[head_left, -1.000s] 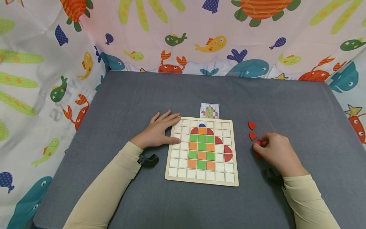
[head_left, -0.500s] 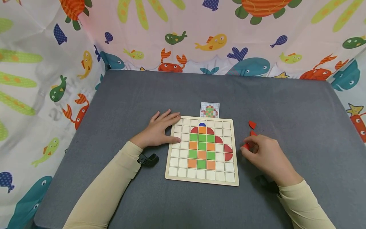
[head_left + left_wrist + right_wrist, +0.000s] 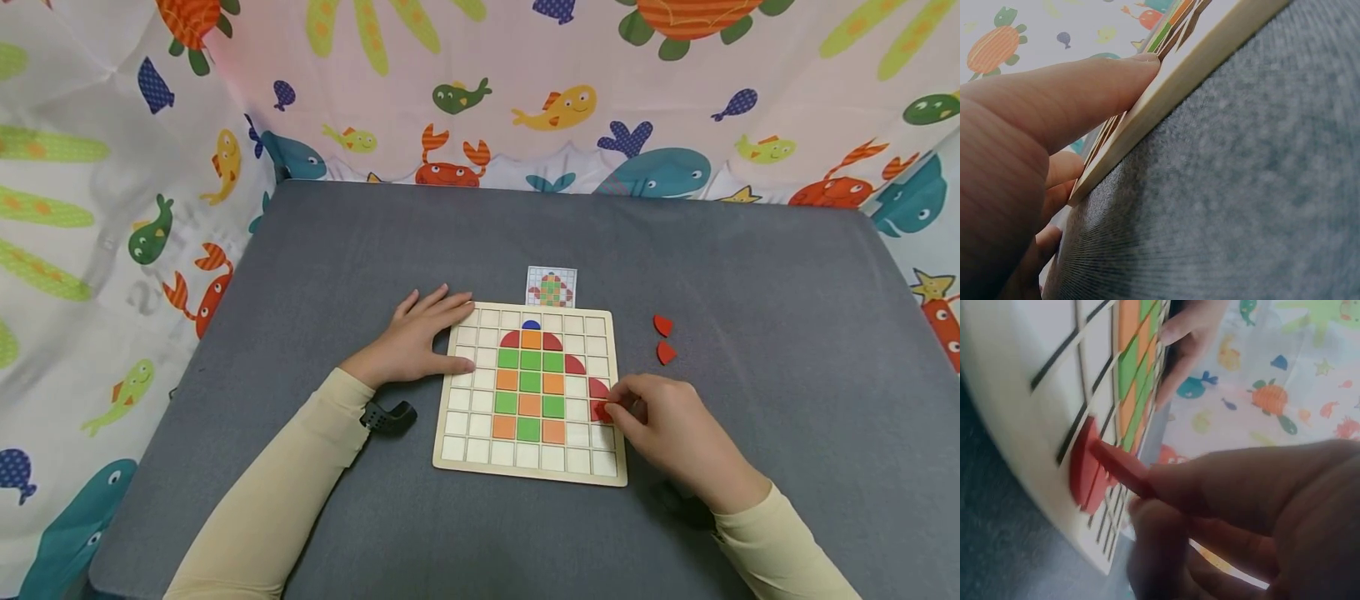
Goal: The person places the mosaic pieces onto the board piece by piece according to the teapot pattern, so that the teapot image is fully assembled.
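Note:
A wooden grid board (image 3: 453,454) lies on the table, set with green and orange squares (image 3: 529,383), red quarter-circles (image 3: 575,364) and a blue half-round piece (image 3: 531,325) at the top. My left hand (image 3: 411,340) rests at the board's upper left with fingers spread; in the left wrist view its thumb (image 3: 1104,84) lies over the wooden edge. Between thumb and fingertips my right hand (image 3: 678,429) pinches a red quarter-circle piece (image 3: 1124,470). It is tilted above two red pieces (image 3: 1084,467) set at the board's right edge.
Two loose red quarter-circle pieces, one farther (image 3: 663,325) and one nearer (image 3: 666,353), lie right of the board. A small card (image 3: 551,285) printed with a coloured grid pattern lies behind it. A sea-animal curtain (image 3: 510,50) hangs along the grey table's (image 3: 375,242) back and sides.
My right hand has taken a red quarter-circle from beside the loose pieces and carried it left to the board's right edge. The left hand stays where it was.

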A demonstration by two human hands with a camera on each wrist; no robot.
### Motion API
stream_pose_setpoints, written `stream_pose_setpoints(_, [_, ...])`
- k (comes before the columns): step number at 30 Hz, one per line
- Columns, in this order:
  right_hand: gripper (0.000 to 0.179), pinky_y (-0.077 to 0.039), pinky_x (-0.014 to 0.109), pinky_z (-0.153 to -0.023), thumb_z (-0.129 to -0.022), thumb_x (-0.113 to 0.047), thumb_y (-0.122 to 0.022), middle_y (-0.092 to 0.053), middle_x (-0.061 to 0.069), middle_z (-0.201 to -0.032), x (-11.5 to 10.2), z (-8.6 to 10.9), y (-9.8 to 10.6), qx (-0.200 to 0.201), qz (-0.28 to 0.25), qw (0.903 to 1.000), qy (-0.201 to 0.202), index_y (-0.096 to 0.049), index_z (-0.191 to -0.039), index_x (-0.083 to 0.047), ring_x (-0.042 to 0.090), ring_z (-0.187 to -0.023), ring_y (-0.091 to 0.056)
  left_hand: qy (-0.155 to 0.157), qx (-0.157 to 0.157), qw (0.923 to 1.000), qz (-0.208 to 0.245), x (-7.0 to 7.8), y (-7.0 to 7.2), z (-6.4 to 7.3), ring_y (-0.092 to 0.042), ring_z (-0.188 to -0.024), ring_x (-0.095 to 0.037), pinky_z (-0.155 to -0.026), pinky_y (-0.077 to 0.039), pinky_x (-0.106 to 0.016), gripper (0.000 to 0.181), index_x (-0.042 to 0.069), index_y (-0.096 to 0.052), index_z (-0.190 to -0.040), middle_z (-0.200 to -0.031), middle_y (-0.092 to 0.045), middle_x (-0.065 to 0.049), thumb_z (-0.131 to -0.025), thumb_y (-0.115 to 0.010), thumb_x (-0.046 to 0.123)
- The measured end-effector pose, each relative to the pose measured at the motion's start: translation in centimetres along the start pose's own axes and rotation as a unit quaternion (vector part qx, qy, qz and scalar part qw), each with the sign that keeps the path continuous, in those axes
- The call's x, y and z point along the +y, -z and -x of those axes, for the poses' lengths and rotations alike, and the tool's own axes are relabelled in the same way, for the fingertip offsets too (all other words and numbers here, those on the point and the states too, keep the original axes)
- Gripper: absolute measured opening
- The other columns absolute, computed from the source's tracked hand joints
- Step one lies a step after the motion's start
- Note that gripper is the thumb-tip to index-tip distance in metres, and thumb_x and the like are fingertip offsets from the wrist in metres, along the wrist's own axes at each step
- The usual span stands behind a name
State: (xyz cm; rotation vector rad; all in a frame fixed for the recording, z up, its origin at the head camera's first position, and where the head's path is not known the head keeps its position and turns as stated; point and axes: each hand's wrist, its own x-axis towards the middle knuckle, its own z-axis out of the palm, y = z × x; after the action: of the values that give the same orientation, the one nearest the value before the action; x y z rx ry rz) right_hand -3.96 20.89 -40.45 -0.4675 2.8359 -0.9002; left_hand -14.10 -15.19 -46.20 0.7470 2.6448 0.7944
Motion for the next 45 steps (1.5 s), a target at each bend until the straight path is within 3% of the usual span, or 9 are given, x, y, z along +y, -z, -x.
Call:
stream_pose_setpoints(6, [0.010,-0.048,0.024,-0.054,-0.091,-0.005,-0.081,-0.066,-0.009,-0.080,-0.5,0.4,-0.6,0.000,-0.018,0.9996,0.022,-0.079,-0.096,-0.013,0.004,-0.061,-0.053,-0.001,0.000,1.0000,0.003,0.1,0.1,0.0,-0.007,-0.164,-0.025,-0.127,0.009,-0.057,0.095,0.020,-0.034,-0.167,-0.174,-0.026,0.004,-0.091,-0.079,0.055])
stream_pose_setpoints(12, [0.010,-0.043,0.024,-0.050,-0.091,-0.009,-0.083,-0.061,-0.013,-0.072,-0.8,0.3,-1.3,-0.040,-0.045,0.9981,0.015,-0.078,-0.088,-0.018,0.004,-0.056,-0.049,-0.001,0.000,1.0000,0.002,0.1,0.2,0.1,-0.007,-0.164,-0.025,-0.127,0.008,-0.058,0.095,0.020,-0.034,-0.167,-0.174,-0.026,0.004,-0.091,-0.079,0.055])
stream_pose_setpoints(18, [0.016,-0.042,0.024,-0.051,-0.090,-0.010,-0.084,-0.058,-0.014,-0.069,-0.7,0.2,-1.9,-0.056,-0.039,0.9976,0.013,-0.074,-0.083,-0.021,0.004,-0.058,-0.047,0.000,0.002,1.0000,0.003,0.2,0.1,0.0,-0.007,-0.164,-0.025,-0.127,0.009,-0.057,0.095,0.020,-0.034,-0.167,-0.174,-0.027,0.004,-0.090,-0.080,0.054])
stream_pose_setpoints(30, [0.016,-0.047,0.022,-0.056,-0.090,-0.007,-0.083,-0.062,-0.014,-0.072,-0.4,0.0,-2.9,-0.054,-0.050,0.9968,0.030,-0.073,-0.084,-0.019,0.001,-0.061,-0.052,0.000,0.004,1.0000,0.002,0.2,0.0,0.0,-0.008,-0.164,-0.025,-0.127,0.008,-0.057,0.093,0.019,-0.035,-0.166,-0.173,-0.027,0.005,-0.091,-0.079,0.054])
stream_pose_setpoints(45, [0.014,-0.045,0.023,-0.053,-0.090,-0.011,-0.084,-0.062,-0.014,-0.071,-0.3,0.0,-3.4,-0.042,-0.036,0.9981,0.029,-0.075,-0.083,-0.019,0.000,-0.058,-0.050,-0.003,0.006,1.0000,-0.002,0.0,-0.1,0.0,-0.008,-0.164,-0.025,-0.127,0.008,-0.057,0.094,0.020,-0.035,-0.166,-0.174,-0.027,0.004,-0.091,-0.078,0.056])
